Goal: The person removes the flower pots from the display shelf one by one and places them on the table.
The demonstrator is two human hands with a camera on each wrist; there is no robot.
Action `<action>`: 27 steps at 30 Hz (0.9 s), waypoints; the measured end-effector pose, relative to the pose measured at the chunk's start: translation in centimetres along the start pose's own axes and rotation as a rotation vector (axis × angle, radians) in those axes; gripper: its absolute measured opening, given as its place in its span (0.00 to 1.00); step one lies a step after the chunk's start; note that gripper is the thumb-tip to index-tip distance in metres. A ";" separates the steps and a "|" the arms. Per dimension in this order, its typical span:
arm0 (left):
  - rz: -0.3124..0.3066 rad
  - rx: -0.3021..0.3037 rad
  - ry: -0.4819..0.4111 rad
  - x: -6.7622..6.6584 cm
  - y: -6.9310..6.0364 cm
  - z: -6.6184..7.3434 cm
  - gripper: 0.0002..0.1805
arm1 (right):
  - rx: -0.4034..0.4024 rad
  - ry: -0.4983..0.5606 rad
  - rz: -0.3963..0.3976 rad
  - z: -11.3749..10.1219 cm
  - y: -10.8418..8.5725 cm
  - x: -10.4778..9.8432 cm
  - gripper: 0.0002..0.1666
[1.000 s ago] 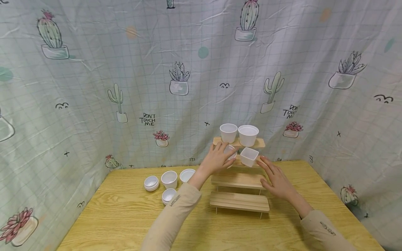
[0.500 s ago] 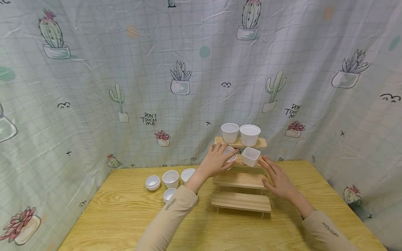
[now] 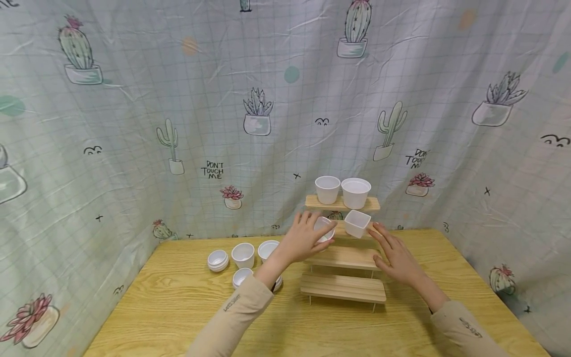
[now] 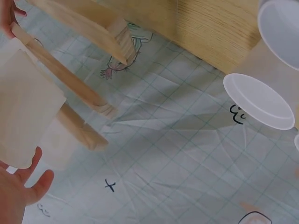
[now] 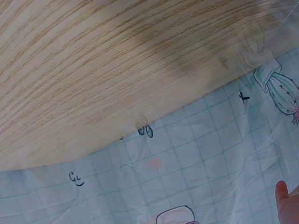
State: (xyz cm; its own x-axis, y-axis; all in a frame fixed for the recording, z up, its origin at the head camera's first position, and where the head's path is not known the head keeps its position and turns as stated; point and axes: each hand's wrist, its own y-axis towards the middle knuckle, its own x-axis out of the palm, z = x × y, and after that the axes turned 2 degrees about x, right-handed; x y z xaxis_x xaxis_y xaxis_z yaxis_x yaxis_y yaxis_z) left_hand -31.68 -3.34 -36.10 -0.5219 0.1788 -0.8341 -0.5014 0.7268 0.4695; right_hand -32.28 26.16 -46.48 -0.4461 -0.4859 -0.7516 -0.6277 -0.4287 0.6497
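In the head view, the desk (image 3: 160,307) runs back to the curtain (image 3: 187,94), its right edge slanting to the lower right corner. The rack (image 3: 342,287) stands right of centre, a strip of desk between it and that edge, crossed by the right forearm. At the rack's upper left, the left hand (image 3: 298,242) grips one round cup (image 3: 323,222) between fingers and thumb. A narrow gap parts it from the one square cup (image 3: 357,224), which sits toward the right end of the second tier from the top. The right hand (image 3: 394,258) has its fingers spread by that end; whether they touch it cannot be told. The rack has four tiers; two tall cups (image 3: 327,191) stand on the top one. Left of the rack, at least five small pots (image 3: 243,254) show, one partly behind the left sleeve (image 3: 236,312).

In the left wrist view, three plank ends jut from the upper left; fingers touch a white cup at the left edge. At least two pots show at the right.

In the right wrist view, the desk's edge crosses diagonally, and one digit shows at lower right, well apart from it.
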 end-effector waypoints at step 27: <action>0.067 0.070 0.013 -1.3 -4.6 0.2 0.29 | 0.013 0.013 -0.017 0.0 0.0 -0.1 0.40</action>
State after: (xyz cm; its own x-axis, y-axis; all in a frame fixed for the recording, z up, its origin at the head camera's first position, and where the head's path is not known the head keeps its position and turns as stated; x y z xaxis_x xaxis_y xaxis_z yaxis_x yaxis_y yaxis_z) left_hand -28.54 -6.79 -37.25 -0.5620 0.2203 -0.7972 -0.4156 0.7581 0.5025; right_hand -32.24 26.24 -46.37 -0.4271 -0.4890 -0.7606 -0.6431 -0.4271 0.6357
